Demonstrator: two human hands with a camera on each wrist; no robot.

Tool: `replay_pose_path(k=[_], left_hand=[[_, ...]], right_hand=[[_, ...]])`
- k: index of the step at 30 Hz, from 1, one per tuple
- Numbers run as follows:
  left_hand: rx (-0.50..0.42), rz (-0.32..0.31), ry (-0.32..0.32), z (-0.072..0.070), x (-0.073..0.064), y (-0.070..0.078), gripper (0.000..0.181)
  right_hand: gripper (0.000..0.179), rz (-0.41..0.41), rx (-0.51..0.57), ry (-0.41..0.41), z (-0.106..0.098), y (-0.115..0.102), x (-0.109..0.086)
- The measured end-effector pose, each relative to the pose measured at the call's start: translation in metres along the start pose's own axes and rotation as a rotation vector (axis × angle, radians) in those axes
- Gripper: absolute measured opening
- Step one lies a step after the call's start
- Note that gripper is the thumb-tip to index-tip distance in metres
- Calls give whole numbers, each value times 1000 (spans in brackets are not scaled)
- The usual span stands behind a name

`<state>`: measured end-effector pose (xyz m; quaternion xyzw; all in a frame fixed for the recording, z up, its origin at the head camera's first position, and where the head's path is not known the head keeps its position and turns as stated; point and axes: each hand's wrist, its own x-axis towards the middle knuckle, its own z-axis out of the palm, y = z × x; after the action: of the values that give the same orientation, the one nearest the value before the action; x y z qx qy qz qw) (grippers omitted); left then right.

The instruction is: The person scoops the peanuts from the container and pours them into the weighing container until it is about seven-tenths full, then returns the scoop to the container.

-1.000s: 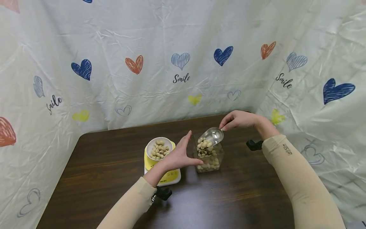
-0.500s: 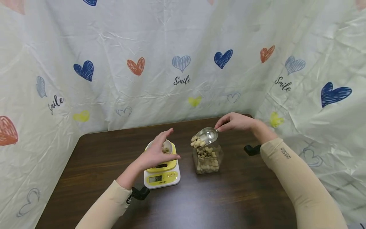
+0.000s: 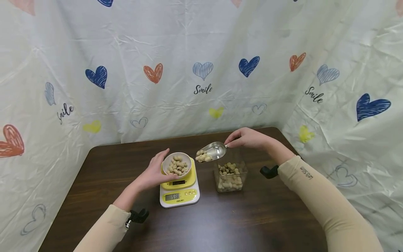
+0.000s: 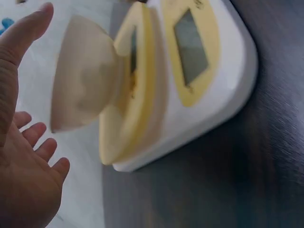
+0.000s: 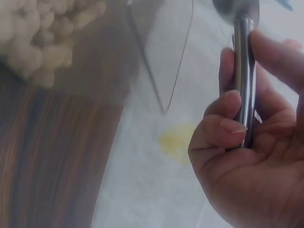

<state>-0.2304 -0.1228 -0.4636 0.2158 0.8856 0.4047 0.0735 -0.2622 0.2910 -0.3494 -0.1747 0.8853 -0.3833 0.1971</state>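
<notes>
In the head view my right hand (image 3: pixel 247 138) grips the handle of a metal scoop (image 3: pixel 217 149) loaded with several peanuts (image 3: pixel 203 156). The scoop is in the air between the clear container and the bowl. Curled fingers wrap the handle (image 5: pixel 244 80) in the right wrist view. My left hand (image 3: pixel 154 172) is beside a white bowl (image 3: pixel 191 161) of peanuts, thumb and fingers spread around its left side. In the left wrist view a gap shows between the fingers and the bowl (image 4: pixel 85 76). The bowl stands on a yellow and white kitchen scale (image 3: pixel 185 200), whose display reads 53.8.
A clear square container (image 3: pixel 231 185) partly filled with peanuts stands right of the scale, below the scoop. Both are on a dark wooden table (image 3: pixel 239 220). A white curtain (image 3: pixel 170 115) printed with hearts hangs behind and along both sides.
My left hand has left the clear container and moved left to the bowl. My right hand has lifted the loaded scoop out of the container and carried it left toward the bowl.
</notes>
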Motion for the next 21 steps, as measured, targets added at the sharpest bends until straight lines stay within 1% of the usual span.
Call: replay_pose_path(k=[3, 8, 13, 21], left_hand=[[-15, -16, -12, 3, -1, -9, 124], [-27, -28, -28, 8, -1, -17, 126], [-35, -48, -22, 11, -1, -17, 124], [-27, -66, -19, 11, -1, -15, 120]], right_hand=[[28, 4, 9, 10, 6, -8, 5], [26, 9, 6, 23, 15, -18, 13], [25, 0, -4, 24, 23, -27, 23], [22, -14, -60, 41, 35, -43, 37]])
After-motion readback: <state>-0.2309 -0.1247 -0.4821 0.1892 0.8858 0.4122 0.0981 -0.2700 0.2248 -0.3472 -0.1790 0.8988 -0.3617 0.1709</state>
